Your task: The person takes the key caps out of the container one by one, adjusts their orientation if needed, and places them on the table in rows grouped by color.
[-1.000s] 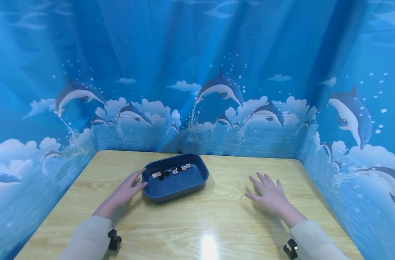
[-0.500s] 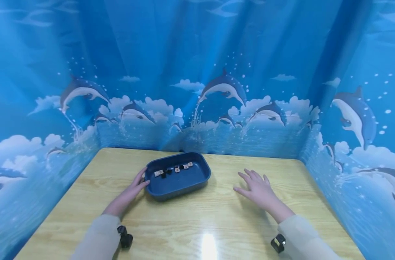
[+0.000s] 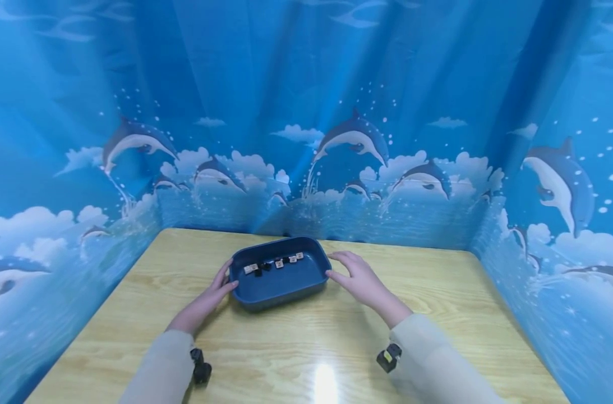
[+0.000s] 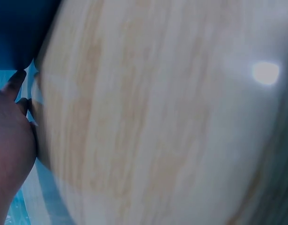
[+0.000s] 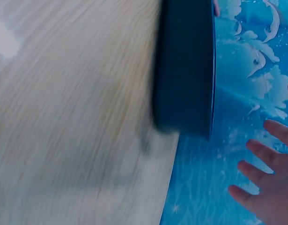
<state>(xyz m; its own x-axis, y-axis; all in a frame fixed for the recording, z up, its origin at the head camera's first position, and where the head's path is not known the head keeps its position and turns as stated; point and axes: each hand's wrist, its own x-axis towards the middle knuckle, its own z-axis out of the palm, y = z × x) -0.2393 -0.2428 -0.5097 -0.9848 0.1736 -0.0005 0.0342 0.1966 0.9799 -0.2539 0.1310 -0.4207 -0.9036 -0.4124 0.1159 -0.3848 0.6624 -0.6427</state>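
Note:
A dark blue rectangular tray (image 3: 286,287) with rounded corners rests on the wooden table. Inside it, a loose row of small white and black square pieces (image 3: 279,264) lies along the far side; their exact kind is too small to tell. My left hand (image 3: 207,297) touches the tray's left end, fingers at the rim and thumb near the front corner. At the right end, my right hand (image 3: 364,283) has its fingertips at the rim; contact is unclear. The right wrist view shows that hand's fingers (image 5: 258,176) spread beside the tray's dark side (image 5: 186,70).
The light wooden table (image 3: 266,359) carries a bright light reflection near its front. A blue curtain (image 3: 296,67) printed with dolphins and clouds encloses the back and both sides. Small black devices (image 3: 201,367) sit on both wrists, over pale sleeves (image 3: 432,359).
My right hand has moved left across the table to the tray's right end. The left hand stays at the tray's left end, and the tray keeps its place on the table.

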